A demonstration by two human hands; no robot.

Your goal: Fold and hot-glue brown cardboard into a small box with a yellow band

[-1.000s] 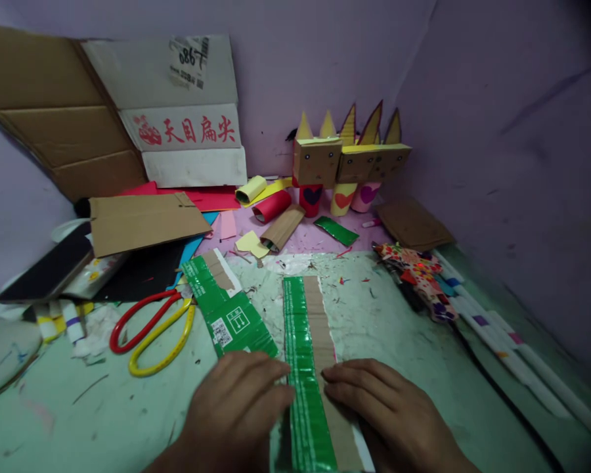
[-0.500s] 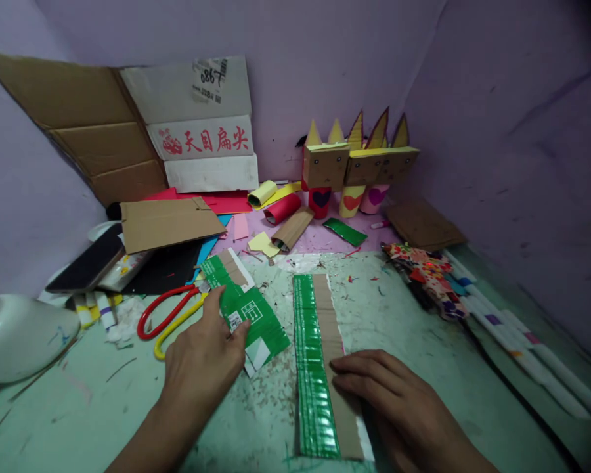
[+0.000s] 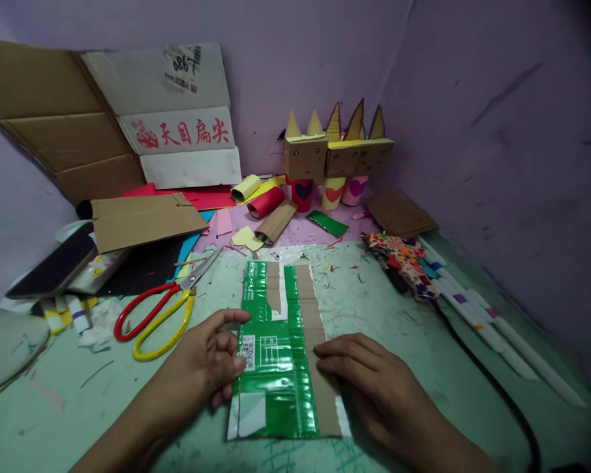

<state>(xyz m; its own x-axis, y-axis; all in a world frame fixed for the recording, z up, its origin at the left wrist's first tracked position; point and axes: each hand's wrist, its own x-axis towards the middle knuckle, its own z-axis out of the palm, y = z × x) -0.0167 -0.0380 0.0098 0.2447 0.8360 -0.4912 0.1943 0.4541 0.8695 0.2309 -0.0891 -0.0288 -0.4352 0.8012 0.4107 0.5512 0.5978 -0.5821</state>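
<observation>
My left hand [image 3: 220, 358] pinches the left edge of a green-printed cardboard piece [image 3: 276, 358], which bears a QR code and has a bare brown patch at its upper part. This piece lies against, and seems to overlap, a long green and brown cardboard strip [image 3: 320, 381] on the table. At the strip's right side, my right hand [image 3: 374, 374] grips its edge with bent fingers; the thumb is hidden. To the left of the pieces lie scissors [image 3: 175, 312] with one red and one yellow handle, blades pointing away.
Cardboard animal figures [image 3: 337, 157] stand at the back wall beside paper rolls [image 3: 266, 202]. A glue gun wrapped in patterned cloth [image 3: 406, 253], with a black cord [image 3: 487, 368], and glue sticks [image 3: 492, 335] lie right. A white bottle [image 3: 7, 348] is at left, below flat cardboard [image 3: 142, 220].
My left hand has turned the green cardboard piece upright and brought it against the strip. My right hand stays at the strip. The whole view has shifted slightly.
</observation>
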